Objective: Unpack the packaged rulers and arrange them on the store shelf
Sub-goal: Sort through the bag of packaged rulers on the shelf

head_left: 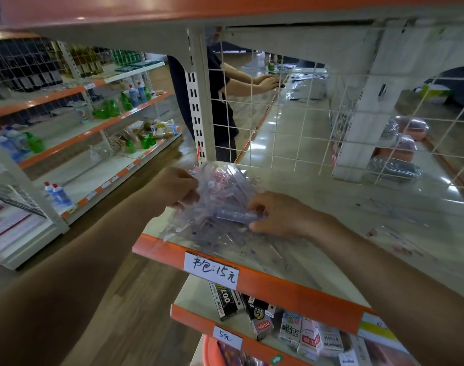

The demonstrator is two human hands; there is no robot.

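Clear plastic pack (220, 186): on the shelf (331, 207), front-left corner, left hand (172, 188) fingers gripping its top.
Ruler (236, 215): lies roughly left-right, right hand (278, 215) fingers pinching its right end, I think.

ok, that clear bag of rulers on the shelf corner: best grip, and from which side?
Likely the bunched upper end of the bag of rulers, from the left, where the left hand pinches it: film gathers there into a raised fold, while the lower part lies flat on the shelf. The right hand pinches a ruler.
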